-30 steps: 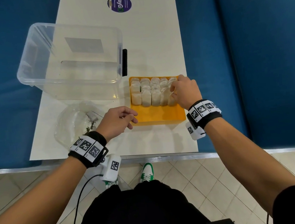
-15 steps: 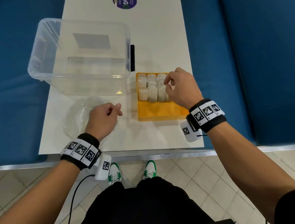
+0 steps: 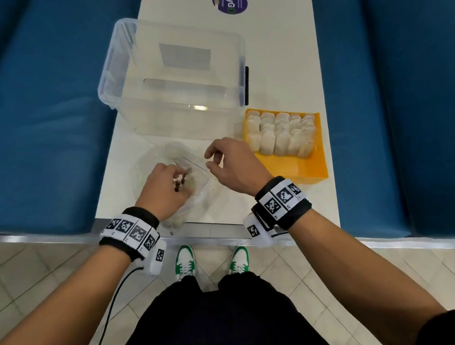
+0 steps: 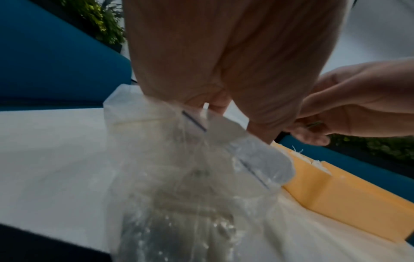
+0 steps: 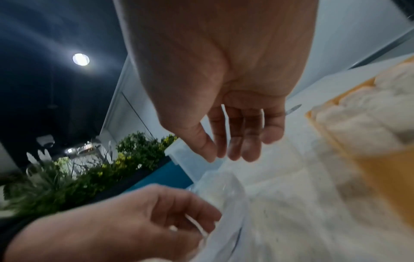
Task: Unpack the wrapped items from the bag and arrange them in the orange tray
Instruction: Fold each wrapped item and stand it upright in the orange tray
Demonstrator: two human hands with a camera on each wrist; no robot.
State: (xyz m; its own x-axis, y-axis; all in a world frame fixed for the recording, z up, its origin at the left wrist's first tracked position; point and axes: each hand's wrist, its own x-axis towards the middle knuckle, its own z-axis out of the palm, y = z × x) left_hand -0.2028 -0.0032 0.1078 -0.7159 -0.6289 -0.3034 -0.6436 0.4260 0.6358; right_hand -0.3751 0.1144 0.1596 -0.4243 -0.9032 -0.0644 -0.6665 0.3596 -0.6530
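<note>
The left hand (image 3: 165, 186) has its fingers curled round the mouth of the clear plastic bag (image 3: 192, 173), pinching the film near the thin dark zip strip; in the left wrist view the bag (image 4: 179, 177) hangs crumpled below the fingers with pale crumbs stuck inside. The right hand (image 3: 231, 166) hovers just beside the bag with loosely bent fingers and holds nothing (the right wrist view shows the fingers (image 5: 233, 134) apart over the bag's rim). The bag lies on the white table (image 3: 278, 53) near its front edge, between the person and a clear plastic tub (image 3: 175, 73).

The orange tray (image 3: 305, 169) sits right of the bag, just beside the tub's corner. The wrapped items (image 3: 281, 135), white and stubby, stand packed in rows against the tray's far wall; the near part of the tray is bare.

At the table's far end is a round purple sticker (image 3: 229, 1) reading "ClayG"; its smaller print is too small to read. Both wrists wear bands with black-and-white square codes.
</note>
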